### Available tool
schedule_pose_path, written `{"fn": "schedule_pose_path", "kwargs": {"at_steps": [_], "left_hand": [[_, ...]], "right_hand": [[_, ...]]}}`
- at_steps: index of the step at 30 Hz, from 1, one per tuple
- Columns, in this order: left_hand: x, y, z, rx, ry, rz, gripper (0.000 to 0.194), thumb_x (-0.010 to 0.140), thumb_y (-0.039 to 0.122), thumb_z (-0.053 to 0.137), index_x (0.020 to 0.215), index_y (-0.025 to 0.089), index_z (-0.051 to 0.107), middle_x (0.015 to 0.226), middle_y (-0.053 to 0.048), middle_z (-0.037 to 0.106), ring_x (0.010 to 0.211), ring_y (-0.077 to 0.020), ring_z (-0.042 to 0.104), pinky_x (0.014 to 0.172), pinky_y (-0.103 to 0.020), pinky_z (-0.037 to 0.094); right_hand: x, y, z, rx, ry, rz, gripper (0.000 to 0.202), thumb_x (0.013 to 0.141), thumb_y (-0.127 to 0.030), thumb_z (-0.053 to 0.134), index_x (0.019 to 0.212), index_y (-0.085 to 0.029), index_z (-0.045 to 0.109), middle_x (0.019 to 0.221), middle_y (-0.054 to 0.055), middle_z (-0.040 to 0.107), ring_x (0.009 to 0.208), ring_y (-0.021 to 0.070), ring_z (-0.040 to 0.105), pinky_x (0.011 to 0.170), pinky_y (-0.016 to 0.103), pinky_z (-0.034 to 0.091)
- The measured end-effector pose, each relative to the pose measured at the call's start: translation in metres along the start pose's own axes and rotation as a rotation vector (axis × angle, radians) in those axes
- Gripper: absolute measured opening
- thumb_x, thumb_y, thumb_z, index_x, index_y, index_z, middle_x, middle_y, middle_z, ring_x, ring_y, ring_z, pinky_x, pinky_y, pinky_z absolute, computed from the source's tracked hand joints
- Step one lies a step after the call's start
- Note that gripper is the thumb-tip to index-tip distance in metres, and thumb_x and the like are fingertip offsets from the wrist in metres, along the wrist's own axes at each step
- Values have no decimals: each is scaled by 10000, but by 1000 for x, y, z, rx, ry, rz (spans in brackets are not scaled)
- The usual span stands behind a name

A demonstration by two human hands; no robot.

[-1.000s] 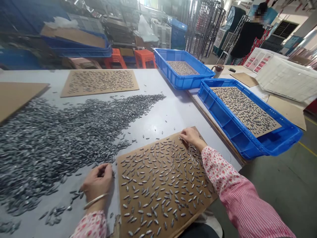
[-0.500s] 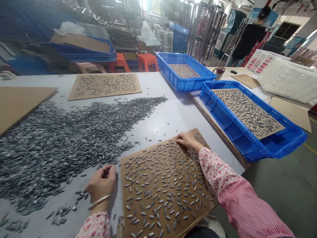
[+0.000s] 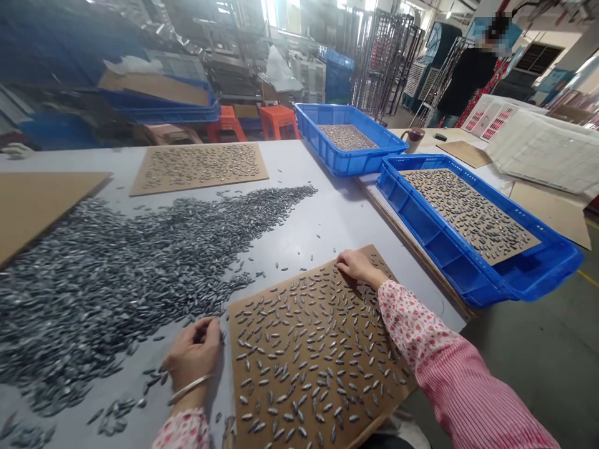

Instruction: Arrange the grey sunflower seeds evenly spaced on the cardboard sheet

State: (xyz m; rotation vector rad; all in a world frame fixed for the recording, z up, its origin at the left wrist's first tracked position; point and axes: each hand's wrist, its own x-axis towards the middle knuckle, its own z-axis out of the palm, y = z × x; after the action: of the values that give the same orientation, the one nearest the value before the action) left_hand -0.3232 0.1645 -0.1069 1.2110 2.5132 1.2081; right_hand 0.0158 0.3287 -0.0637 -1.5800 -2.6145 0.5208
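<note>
A brown cardboard sheet (image 3: pixel 236 374) lies before me, covered with many small, spindle-shaped grey metal pieces (image 3: pixel 306 386) set apart from each other. My right hand (image 3: pixel 359 267) is over its far edge, fingers pinched together and pointing down; whatever is between the fingertips is hidden. Just left of the sheet, my left hand (image 3: pixel 193 352) rests on the table with curled fingers, a bangle on its wrist. Something dark shows in the curl of those fingers, too small to name. A big heap of the same metal pieces (image 3: pixel 116 274) spreads to the left of both hands.
Two blue plastic trays (image 3: pixel 423 249) at the right hold cardboard covered with pieces. Another filled cardboard sheet (image 3: pixel 199 167) lies at the back of the white table (image 3: pixel 327 215); a bare one (image 3: pixel 42 199) overlaps the heap. Orange stools (image 3: pixel 279 121) and a person in black (image 3: pixel 463 78) are beyond.
The view has tilted slightly. My right hand has shifted a little along the far edge of the cardboard, still pinched; my left hand keeps its place and its curl.
</note>
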Motion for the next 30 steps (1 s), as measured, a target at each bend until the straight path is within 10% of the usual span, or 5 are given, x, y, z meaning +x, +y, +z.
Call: {"fn": "schedule_pose_path", "kwargs": {"at_steps": [21, 30], "left_hand": [[0, -5, 1, 19, -13, 34, 315, 727, 442, 510, 820, 175, 650, 749, -34, 611, 664, -155, 551, 706, -277, 456], [2, -14, 4, -19, -4, 1, 328, 695, 453, 516, 806, 176, 652, 740, -26, 602, 662, -156, 540, 712, -289, 444]], "right_hand": [[29, -29, 5, 62, -58, -157, 140, 842, -269, 582, 866, -184, 691, 942, 51, 620, 806, 130, 561, 625, 205, 377], [49, 1, -10, 1, -8, 228, 243, 875, -356, 528, 950, -164, 656, 942, 88, 659, 779, 160, 586, 618, 233, 389]]}}
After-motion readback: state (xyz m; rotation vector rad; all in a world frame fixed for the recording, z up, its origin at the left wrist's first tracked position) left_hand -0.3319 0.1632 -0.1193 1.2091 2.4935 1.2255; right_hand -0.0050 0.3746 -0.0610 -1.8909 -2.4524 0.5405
